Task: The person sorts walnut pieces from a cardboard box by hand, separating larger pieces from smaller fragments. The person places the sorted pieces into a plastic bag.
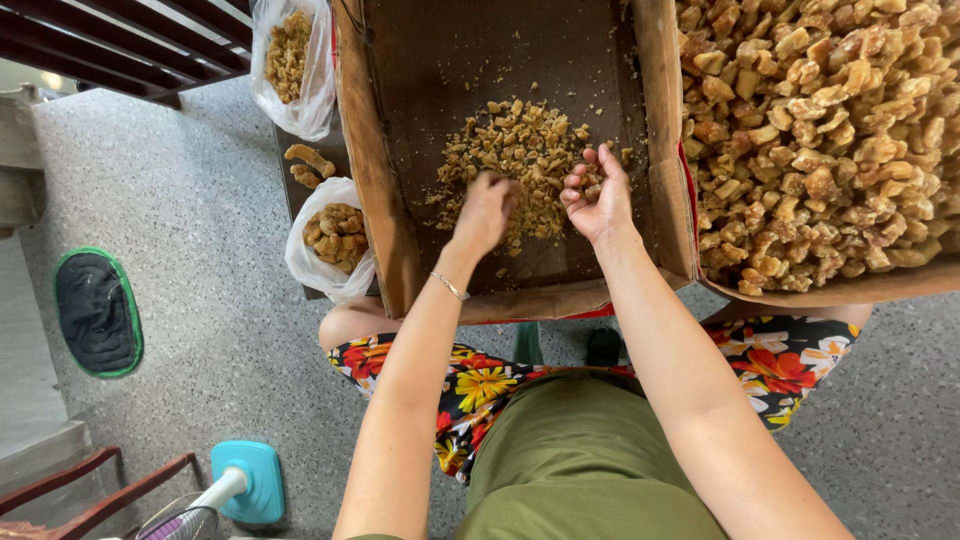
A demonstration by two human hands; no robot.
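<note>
Left grip pinching crumbs, right grip cupped

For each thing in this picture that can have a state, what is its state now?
left hand: closed, fingers down in the small pieces
right hand: palm up, cupped, some pieces in it
middle cardboard box: open, nearly empty
small pieces: loose heap
right cardboard box: open, heaped full
plastic bags: open, partly filled
</note>
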